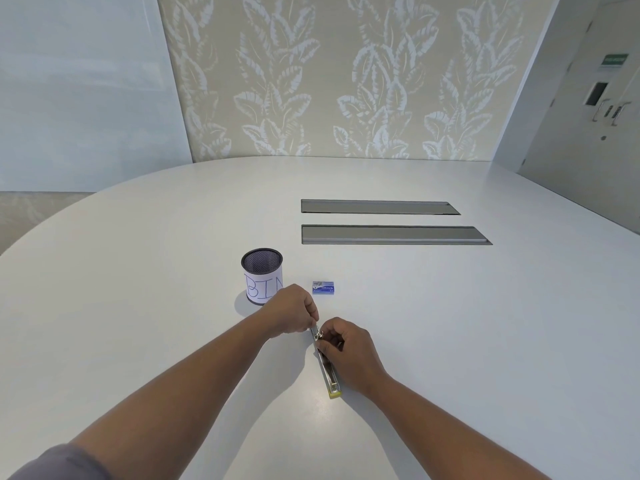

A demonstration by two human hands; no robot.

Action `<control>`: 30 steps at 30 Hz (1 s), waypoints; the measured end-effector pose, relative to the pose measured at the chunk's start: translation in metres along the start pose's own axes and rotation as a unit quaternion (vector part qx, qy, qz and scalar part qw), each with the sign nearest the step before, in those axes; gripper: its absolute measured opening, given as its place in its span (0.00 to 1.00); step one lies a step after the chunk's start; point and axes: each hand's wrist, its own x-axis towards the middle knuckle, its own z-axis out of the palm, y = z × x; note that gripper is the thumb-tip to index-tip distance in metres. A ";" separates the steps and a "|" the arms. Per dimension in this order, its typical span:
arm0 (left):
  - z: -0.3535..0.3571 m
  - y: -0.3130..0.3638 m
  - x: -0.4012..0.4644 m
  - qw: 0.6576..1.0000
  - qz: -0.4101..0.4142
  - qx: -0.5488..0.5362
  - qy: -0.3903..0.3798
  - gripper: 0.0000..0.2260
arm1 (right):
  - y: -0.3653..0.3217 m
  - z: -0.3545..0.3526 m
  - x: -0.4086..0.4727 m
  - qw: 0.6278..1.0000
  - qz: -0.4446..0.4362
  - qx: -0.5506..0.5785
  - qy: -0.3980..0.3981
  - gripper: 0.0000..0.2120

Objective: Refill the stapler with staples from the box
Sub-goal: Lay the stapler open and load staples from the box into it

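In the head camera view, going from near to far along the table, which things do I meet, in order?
Silver metal stapler with yellow end → small blue staple box → nearer grey recessed table panel → farther grey recessed table panel. The mesh cup marked BIN overlaps the box in depth, so it is left out.

place: office meeting room, pretty sure
table [138,271]: big white oval, conference style
cable hatches [391,234]: two grey flip lids set flush in the top
wall [329,74]: leaf-pattern wallpaper
door [595,109]: double, green sign above
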 end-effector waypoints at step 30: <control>0.001 0.007 -0.004 1.000 -0.004 -0.001 0.004 0.06 | 0.001 0.000 0.000 1.000 0.001 0.000 0.002 0.06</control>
